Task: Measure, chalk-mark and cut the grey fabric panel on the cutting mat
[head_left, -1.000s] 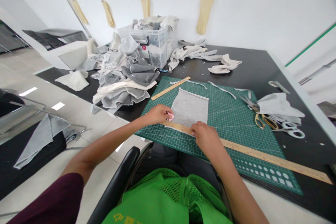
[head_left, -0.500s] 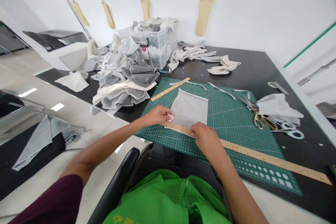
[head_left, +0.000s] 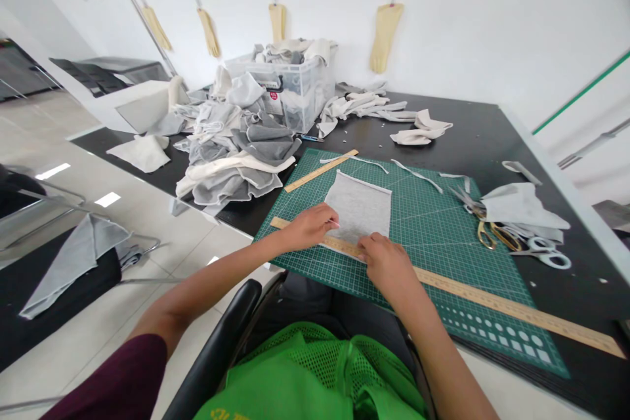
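Note:
A piece of grey knit fabric (head_left: 361, 207) lies flat on the green cutting mat (head_left: 423, 230), its upper edge slightly curled. Across its near edge runs a long wooden ruler (head_left: 482, 302). My left hand (head_left: 312, 226) is closed in a pinch just above the ruler, over the fabric's left part. It holds a small pink piece that looks like tailor's chalk (head_left: 335, 226), mostly hidden by the fingers. With bent fingers, my right hand (head_left: 386, 259) presses the ruler down near the fabric's lower right corner.
A shorter wooden ruler (head_left: 319, 171) and thin fabric strips (head_left: 417, 175) lie on the mat's far part. At right are gold-handled scissors (head_left: 487, 236) and white-handled scissors (head_left: 548, 252) beside fabric scraps (head_left: 524, 207). A fabric pile (head_left: 236, 157) and filled clear bin (head_left: 300, 88) stand left.
My left hand has moved right along the ruler with the chalk, uncovering the ruler's left end. My right hand stays on the ruler. The view has shifted slightly.

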The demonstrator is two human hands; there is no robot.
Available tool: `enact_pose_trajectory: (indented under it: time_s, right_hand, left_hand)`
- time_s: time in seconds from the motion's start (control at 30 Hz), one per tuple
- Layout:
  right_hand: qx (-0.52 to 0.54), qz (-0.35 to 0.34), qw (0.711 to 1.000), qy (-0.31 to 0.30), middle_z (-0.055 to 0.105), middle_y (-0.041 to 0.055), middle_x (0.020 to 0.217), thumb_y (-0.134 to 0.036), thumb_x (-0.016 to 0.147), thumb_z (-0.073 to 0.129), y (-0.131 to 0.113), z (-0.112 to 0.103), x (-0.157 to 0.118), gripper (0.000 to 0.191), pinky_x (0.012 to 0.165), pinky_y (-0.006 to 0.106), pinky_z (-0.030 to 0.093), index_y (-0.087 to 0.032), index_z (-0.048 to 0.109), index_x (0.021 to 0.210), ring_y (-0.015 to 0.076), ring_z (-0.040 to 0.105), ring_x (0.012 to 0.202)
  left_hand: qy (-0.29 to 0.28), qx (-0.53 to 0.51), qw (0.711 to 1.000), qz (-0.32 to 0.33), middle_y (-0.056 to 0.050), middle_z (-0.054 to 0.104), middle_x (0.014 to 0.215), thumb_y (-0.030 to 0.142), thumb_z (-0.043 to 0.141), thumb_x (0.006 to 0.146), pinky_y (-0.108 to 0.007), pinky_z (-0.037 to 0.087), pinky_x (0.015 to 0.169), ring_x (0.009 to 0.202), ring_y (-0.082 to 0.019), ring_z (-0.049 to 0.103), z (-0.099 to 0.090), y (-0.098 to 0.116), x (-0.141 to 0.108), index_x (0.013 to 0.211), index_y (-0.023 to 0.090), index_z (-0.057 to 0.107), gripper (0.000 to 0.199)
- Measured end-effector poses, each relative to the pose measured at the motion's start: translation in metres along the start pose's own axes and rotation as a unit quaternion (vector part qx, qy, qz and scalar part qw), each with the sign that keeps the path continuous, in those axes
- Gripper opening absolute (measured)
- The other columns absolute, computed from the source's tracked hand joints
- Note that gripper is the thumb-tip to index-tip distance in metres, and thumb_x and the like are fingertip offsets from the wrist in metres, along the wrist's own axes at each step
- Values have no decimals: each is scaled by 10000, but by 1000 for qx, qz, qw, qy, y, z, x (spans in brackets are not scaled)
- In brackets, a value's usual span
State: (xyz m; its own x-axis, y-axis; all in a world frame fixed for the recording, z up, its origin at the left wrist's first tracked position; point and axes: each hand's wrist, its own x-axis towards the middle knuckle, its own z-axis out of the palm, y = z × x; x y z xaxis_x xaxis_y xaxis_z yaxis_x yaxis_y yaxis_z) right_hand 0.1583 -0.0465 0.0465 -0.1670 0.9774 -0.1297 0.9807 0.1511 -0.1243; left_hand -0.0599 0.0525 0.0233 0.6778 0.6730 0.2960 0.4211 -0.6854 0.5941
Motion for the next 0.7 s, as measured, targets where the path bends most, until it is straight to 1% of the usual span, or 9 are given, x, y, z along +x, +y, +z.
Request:
enact_pose_trajectory:
  time_s: [0.03,0.1,0.2,0.27,0.37,0.43,0.53,0.6,0.7]
  right_hand:
    - [-12,5,1000,9,661,86,1052,-171,964,532,-1,1,-1,159,756,335,324,-195,664,1049,254,607,1016]
    - [-35,22,999,22,653,101,1053,-178,977,508,-3,2,-4,164,750,339,329,-191,658,1042,266,599,1023]
    - [-41,36,998,21,645,109,1052,-144,970,485,-2,3,-7,183,726,329,330,-191,652,1027,266,595,1008]
    - [-21,15,1000,13,645,107,1056,-118,950,494,3,1,-7,190,746,319,342,-188,650,1033,257,591,1015]
    - [30,-35,999,2,647,97,1042,-115,950,486,15,-2,-4,209,798,300,360,-186,658,1047,222,585,992]
    - [70,-62,996,-1,647,84,997,-158,966,491,23,-2,-2,189,812,289,369,-183,676,999,204,582,947]
    - [128,-85,988,8,640,63,938,-229,977,513,31,-1,3,190,797,277,384,-184,681,902,193,579,901]
    - [154,-79,985,25,636,49,923,-240,986,498,36,-1,5,199,781,269,389,-189,664,888,186,587,888]
    - [153,-47,985,63,641,31,910,-236,1015,443,43,-4,4,213,754,262,386,-203,635,929,175,609,861]
  left_hand:
    - [-22,8,999,28,-60,658,952,283,480,1021,-313,458,885,963,-192,601,6,6,-1,979,181,606,167]
    - [-41,41,995,78,-75,656,969,268,437,1038,-320,462,876,957,-196,602,19,17,-2,1020,177,590,179]
    - [-23,123,975,182,-103,672,1025,184,419,1013,-364,455,908,996,-214,599,42,31,-5,1025,171,591,172]
    - [-21,164,949,270,-91,688,1016,206,457,1003,-376,460,874,992,-215,606,57,39,-8,992,197,609,152]
    - [-16,195,917,348,-72,693,950,232,504,991,-377,475,841,954,-203,612,75,49,-12,929,238,632,143]
    - [-19,193,905,379,-60,688,909,217,524,976,-381,492,876,913,-191,608,81,54,-13,892,250,638,145]
    - [-29,192,902,386,-57,684,907,214,532,965,-386,499,962,902,-185,602,81,59,-12,878,248,639,142]
    - [-37,194,908,368,-63,682,935,219,518,973,-376,495,989,936,-189,603,77,62,-11,908,236,636,136]
    - [-24,190,937,293,-97,671,1083,219,486,994,-385,467,1044,1134,-231,581,74,66,-8,996,197,615,131]
